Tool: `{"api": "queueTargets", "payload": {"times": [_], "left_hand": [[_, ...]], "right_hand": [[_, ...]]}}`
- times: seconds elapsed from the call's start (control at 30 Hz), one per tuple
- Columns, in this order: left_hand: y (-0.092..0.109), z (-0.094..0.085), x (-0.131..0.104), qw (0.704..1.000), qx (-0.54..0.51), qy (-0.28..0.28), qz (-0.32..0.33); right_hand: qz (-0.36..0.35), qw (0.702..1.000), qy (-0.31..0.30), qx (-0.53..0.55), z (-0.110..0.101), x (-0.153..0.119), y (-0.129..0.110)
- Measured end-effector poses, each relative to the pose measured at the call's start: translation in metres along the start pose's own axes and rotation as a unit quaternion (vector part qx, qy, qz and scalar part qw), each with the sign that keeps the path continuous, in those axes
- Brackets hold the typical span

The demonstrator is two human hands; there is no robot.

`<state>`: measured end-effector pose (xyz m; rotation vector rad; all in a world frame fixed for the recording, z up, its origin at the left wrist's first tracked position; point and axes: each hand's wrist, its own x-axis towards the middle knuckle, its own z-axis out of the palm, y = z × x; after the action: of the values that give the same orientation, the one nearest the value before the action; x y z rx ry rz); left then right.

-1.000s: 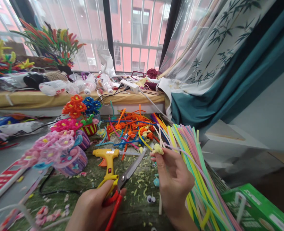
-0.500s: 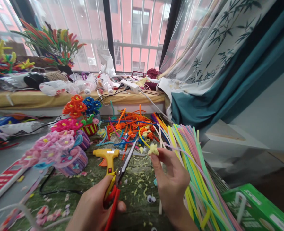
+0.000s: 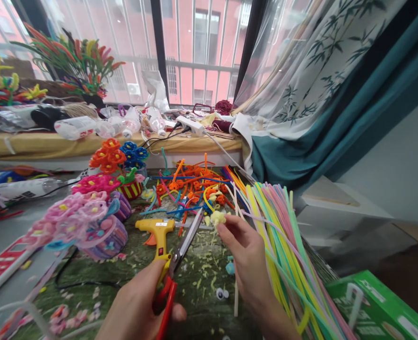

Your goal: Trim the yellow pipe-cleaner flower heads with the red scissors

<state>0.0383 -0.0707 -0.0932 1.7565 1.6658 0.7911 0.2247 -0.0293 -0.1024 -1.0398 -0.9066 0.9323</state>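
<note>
My left hand (image 3: 140,297) is closed round the red and yellow handles of a pair of scissors (image 3: 187,238), its blades pointing up and away. Between the thumb and fingers of my right hand (image 3: 246,259) is a small pale yellow fuzzy piece (image 3: 217,218), like trimmed pipe cleaner. The blade tips are just left of this piece, apart from it. Pale yellow clippings (image 3: 201,271) lie scattered on the green tabletop below. Just beyond my left hand lies a yellow glue gun (image 3: 159,233).
A bundle of pastel pipe cleaners (image 3: 283,236) lies right of my right hand, near a green box (image 3: 386,302). Orange pipe-cleaner pieces (image 3: 198,182) are heaped ahead. Pipe-cleaner flower pots (image 3: 104,236) stand at left. Googly eyes (image 3: 221,293) lie between my hands.
My right hand has shifted slightly left with the yellow fuzzy piece, turning it and bringing it nearer the scissor tips. The left hand with the scissors has stayed almost still.
</note>
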Motion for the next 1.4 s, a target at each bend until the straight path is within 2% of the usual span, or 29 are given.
{"api": "queueTargets", "payload": {"times": [0.07, 0.23, 0.33, 0.43, 0.53, 0.7, 0.8, 0.93, 1.03, 1.13, 1.23, 1.4], "left_hand": [[0.001, 0.001, -0.001, 1.000, -0.026, 0.007, -0.005], [0.011, 0.000, -0.003, 0.984, -0.161, 0.037, -0.069], [0.019, -0.002, -0.006, 0.975, -0.212, 0.012, -0.061], [0.020, -0.001, -0.007, 0.956, -0.276, -0.023, -0.096], [0.015, 0.002, -0.005, 0.944, -0.304, -0.025, -0.123], [0.016, 0.000, -0.004, 0.946, -0.303, 0.016, -0.117], [0.023, -0.002, -0.005, 0.949, -0.290, 0.047, -0.115], [0.031, -0.003, -0.007, 0.961, -0.250, 0.053, -0.102], [0.033, -0.003, -0.007, 0.967, -0.232, 0.054, -0.089], [0.034, -0.003, -0.008, 0.969, -0.221, 0.056, -0.093], [0.034, -0.003, -0.009, 0.972, -0.204, 0.067, -0.091], [0.034, -0.003, -0.010, 0.974, -0.200, 0.072, -0.076]], "right_hand": [[0.007, 1.000, -0.018, 0.000, 0.001, -0.001, -0.001], [-0.013, 0.996, -0.076, -0.051, 0.006, -0.007, -0.005], [-0.035, 0.991, -0.103, -0.074, 0.012, -0.014, -0.007], [-0.047, 0.989, -0.108, -0.084, 0.016, -0.020, -0.008], [-0.060, 0.985, -0.124, -0.102, 0.017, -0.022, -0.008], [-0.075, 0.981, -0.128, -0.122, 0.011, -0.018, -0.008], [-0.080, 0.972, -0.120, -0.184, 0.008, -0.015, -0.008], [-0.102, 0.952, -0.142, -0.252, 0.009, -0.013, -0.007], [-0.118, 0.949, -0.153, -0.249, 0.012, -0.012, -0.005], [-0.118, 0.958, -0.160, -0.205, 0.011, -0.012, -0.005], [-0.092, 0.967, -0.168, -0.170, 0.009, -0.012, -0.005], [-0.008, 0.973, -0.190, -0.132, 0.010, -0.014, -0.003]]}}
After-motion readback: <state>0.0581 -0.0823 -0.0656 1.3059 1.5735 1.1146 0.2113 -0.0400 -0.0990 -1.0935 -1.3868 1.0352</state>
